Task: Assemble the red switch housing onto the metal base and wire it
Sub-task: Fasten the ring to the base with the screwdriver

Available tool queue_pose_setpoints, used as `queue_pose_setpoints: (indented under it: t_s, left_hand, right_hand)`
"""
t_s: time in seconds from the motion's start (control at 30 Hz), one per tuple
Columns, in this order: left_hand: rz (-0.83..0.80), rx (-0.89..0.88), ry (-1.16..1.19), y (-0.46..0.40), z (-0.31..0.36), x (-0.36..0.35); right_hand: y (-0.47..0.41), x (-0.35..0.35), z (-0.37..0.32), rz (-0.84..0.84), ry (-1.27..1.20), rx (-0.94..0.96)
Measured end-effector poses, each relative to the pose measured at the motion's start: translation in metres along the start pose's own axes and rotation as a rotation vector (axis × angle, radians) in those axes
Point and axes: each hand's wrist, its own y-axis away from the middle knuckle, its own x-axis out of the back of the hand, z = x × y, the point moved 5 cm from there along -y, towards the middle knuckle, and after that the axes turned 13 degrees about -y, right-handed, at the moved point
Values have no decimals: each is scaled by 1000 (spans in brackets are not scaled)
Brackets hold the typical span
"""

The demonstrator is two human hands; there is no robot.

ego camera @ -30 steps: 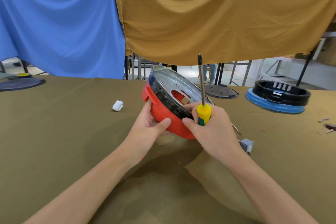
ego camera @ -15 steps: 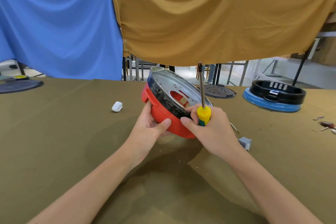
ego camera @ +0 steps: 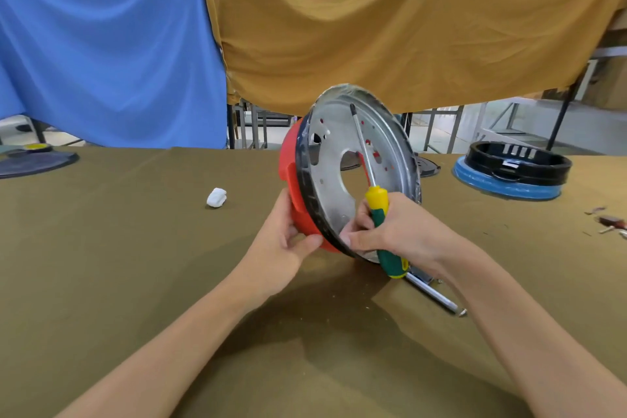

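The red housing stands on edge on the table, almost upright, with the round metal base and its centre hole facing me and a black band between them. My left hand grips the housing's lower left rim, thumb on the red edge. My right hand holds a screwdriver with a yellow and green handle. Its shaft points up across the metal face. My right thumb and fingertips also touch the base's lower rim.
A small white part lies left of the housing. A black ring on a blue base stands at the back right, a dark disc at the far left. A metal rod lies under my right wrist. Small scraps lie at the right edge.
The housing has been tipped up from a slant to nearly upright, its metal face turned toward me. The screwdriver now leans across that face, with more of its green handle showing.
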Motion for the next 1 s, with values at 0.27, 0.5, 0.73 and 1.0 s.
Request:
queue_pose_setpoints:
  t_s: [0.27, 0.5, 0.73, 1.0]
  left_hand:
    - [-109, 25, 98, 4, -2, 2]
    - [-84, 77, 134, 6, -10, 7]
    - [-35, 109, 36, 5, -14, 13]
    - [32, 103, -111, 4, -4, 22]
  right_hand:
    - [6, -17, 2, 66, 218, 169]
    - [10, -9, 8, 107, 171, 215]
    - [8, 2, 18, 158, 307, 105]
    - [7, 9, 24, 229, 391, 95]
